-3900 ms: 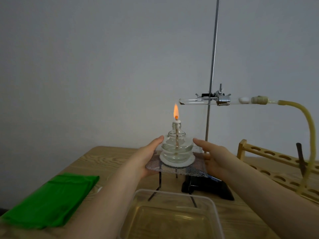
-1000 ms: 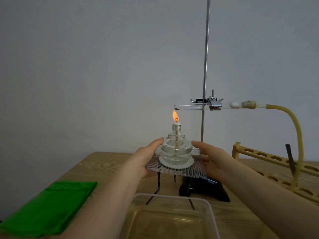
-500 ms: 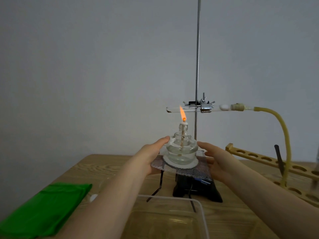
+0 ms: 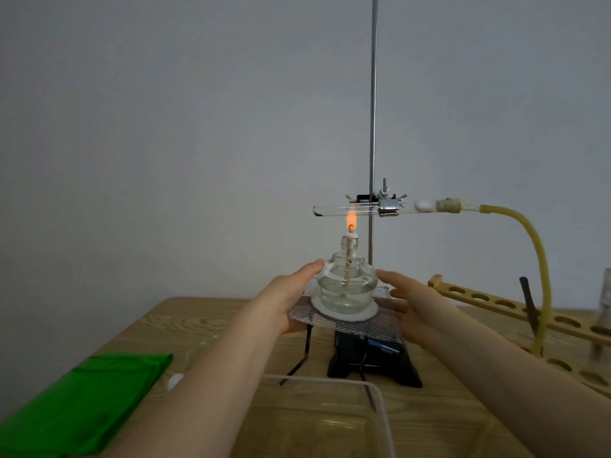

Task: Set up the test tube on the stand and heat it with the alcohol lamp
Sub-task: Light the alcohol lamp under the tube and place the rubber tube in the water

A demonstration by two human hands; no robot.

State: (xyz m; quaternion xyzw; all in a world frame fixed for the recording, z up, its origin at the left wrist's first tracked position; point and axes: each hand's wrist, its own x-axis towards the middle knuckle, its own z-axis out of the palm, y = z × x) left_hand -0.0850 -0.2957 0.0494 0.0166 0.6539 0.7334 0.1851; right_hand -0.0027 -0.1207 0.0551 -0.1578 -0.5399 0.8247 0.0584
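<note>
A glass test tube (image 4: 344,211) lies level in the metal clamp (image 4: 388,206) on the stand rod (image 4: 373,94). A stopper joins it to a yellow rubber hose (image 4: 529,233). The lit alcohol lamp (image 4: 345,285) stands on a wire gauze (image 4: 373,322) over a tripod. Its flame (image 4: 351,219) reaches the tube's underside near the middle of the tube's left half. My left hand (image 4: 291,299) holds the gauze's left edge, thumb beside the lamp. My right hand (image 4: 416,302) holds the right edge.
The stand's black base (image 4: 373,361) sits under the gauze. A wooden tube rack (image 4: 515,309) with a dark tool in it stands on the right. A green cloth (image 4: 89,404) lies front left, and a clear plastic tub (image 4: 330,380) is at the front.
My hands have slid the gauze with the lamp to the right. The flame went from left of the tube's closed end to under the tube.
</note>
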